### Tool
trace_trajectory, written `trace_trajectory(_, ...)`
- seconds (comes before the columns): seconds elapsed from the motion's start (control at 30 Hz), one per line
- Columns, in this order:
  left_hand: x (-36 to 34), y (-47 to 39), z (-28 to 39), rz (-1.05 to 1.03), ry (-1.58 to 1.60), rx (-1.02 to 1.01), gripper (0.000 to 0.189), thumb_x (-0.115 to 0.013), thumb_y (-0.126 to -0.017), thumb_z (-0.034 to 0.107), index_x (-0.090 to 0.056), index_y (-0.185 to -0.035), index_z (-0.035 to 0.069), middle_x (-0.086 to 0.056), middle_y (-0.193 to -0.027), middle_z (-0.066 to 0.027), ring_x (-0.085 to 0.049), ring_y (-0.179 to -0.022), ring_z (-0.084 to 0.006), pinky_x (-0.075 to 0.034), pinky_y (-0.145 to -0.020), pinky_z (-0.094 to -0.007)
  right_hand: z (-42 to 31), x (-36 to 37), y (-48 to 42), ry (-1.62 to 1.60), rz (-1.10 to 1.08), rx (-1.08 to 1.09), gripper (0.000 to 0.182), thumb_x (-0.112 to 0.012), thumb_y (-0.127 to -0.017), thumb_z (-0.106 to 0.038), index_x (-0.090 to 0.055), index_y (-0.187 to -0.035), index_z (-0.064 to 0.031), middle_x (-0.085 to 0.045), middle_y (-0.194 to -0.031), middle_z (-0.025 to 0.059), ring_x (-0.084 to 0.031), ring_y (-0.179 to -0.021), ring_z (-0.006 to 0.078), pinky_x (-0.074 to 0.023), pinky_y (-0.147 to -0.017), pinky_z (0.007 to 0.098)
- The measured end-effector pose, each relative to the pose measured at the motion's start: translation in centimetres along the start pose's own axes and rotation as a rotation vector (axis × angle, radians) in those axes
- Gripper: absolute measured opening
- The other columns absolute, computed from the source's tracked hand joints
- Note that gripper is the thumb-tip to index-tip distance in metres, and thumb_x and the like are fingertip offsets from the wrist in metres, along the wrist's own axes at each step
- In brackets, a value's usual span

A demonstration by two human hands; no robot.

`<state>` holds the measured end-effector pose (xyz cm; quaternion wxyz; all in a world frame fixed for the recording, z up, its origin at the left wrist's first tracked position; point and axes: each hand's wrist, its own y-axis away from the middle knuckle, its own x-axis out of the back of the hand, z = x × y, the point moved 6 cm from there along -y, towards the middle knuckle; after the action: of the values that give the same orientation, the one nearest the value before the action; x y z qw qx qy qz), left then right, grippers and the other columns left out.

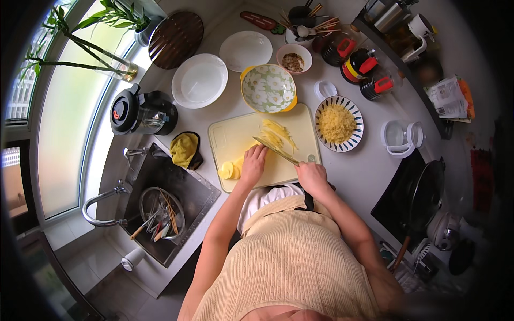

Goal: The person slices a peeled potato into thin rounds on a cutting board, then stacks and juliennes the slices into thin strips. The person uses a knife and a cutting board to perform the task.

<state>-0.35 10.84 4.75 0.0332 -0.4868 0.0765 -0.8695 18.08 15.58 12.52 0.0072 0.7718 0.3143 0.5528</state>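
Note:
My right hand (312, 175) is closed around the handle of a kitchen knife (276, 151), whose blade slants up and left over a cream cutting board (225, 138). Fingertips of my left hand (253, 163) press down beside the blade, holding yellow slices, apparently potato, that are mostly hidden beneath them. More round slices (227, 170) fan out at the board's lower left, left of that hand. Beyond the blade lie thin yellow strips (278, 132) in a loose pile.
Past the board stand a floral bowl (268, 89), two white dishes (200, 81) and a small bowl of seasoning (293, 61). A patterned plate of minced yellow food (337, 123) sits right. The sink (192, 208) holding utensils is left; a wok (427, 192) is far right.

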Motion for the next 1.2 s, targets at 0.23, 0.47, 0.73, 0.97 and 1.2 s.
trace_trajectory(0.23,0.0,-0.1,0.0,0.002,0.013,0.009,0.046,-0.057,-0.081,0.002,-0.055,-0.127,0.003,-0.055,-0.131,-0.0094,-0.051,-0.118,-0.0305,-0.041,-0.099,-0.0426,-1.2,0.4,-1.2,0.000,-0.046,-0.016,0.031,-0.059,-0.093,-0.023,-0.071,-0.078,0.0005,-0.068,-0.073,0.0229,-0.069,-0.073,0.0407,-0.0540,-0.071,0.0493)
trace_trajectory(0.47,-0.3,-0.2,0.0,0.003,0.024,0.011,0.044,-0.058,-0.082,0.003,-0.055,-0.126,0.003,-0.055,-0.130,-0.0093,-0.051,-0.118,-0.0309,-0.041,-0.099,-0.0428,-0.3,-3.3,-4.4,0.009,-0.087,-0.021,0.031,-0.059,-0.093,-0.024,-0.072,-0.078,0.0001,-0.068,-0.075,0.0239,-0.068,-0.073,0.0421,-0.0543,-0.070,0.0489)
trace_trajectory(0.73,0.0,0.0,0.0,0.056,0.043,-0.013,0.041,-0.059,-0.082,0.001,-0.057,-0.122,0.004,-0.057,-0.128,-0.0093,-0.052,-0.114,-0.0318,-0.042,-0.096,-0.0427,-2.0,-2.6,-7.4,-0.190,0.083,0.066,0.035,-0.059,-0.094,-0.030,-0.070,-0.082,0.0006,-0.066,-0.074,0.0256,-0.066,-0.072,0.0426,-0.0533,-0.067,0.0483)
trace_trajectory(0.97,-0.2,0.1,-0.2,0.021,0.029,0.009,0.039,-0.057,-0.085,0.006,-0.056,-0.124,0.002,-0.056,-0.130,-0.0104,-0.051,-0.117,-0.0313,-0.041,-0.099,-0.0426,-0.9,1.2,-1.0,-0.031,0.027,0.020,0.030,-0.059,-0.094,-0.028,-0.069,-0.083,-0.0013,-0.065,-0.070,0.0239,-0.066,-0.070,0.0425,-0.0533,-0.066,0.0485)
trace_trajectory(1.2,0.1,-0.1,0.1,0.010,0.016,0.005,0.041,-0.058,-0.084,0.005,-0.056,-0.125,0.003,-0.055,-0.130,-0.0099,-0.051,-0.117,-0.0311,-0.041,-0.098,-0.0423,-0.9,0.0,-0.5,-0.018,0.000,-0.004,0.031,-0.058,-0.095,-0.025,-0.067,-0.081,0.0005,-0.066,-0.070,0.0237,-0.067,-0.069,0.0420,-0.0531,-0.067,0.0498)
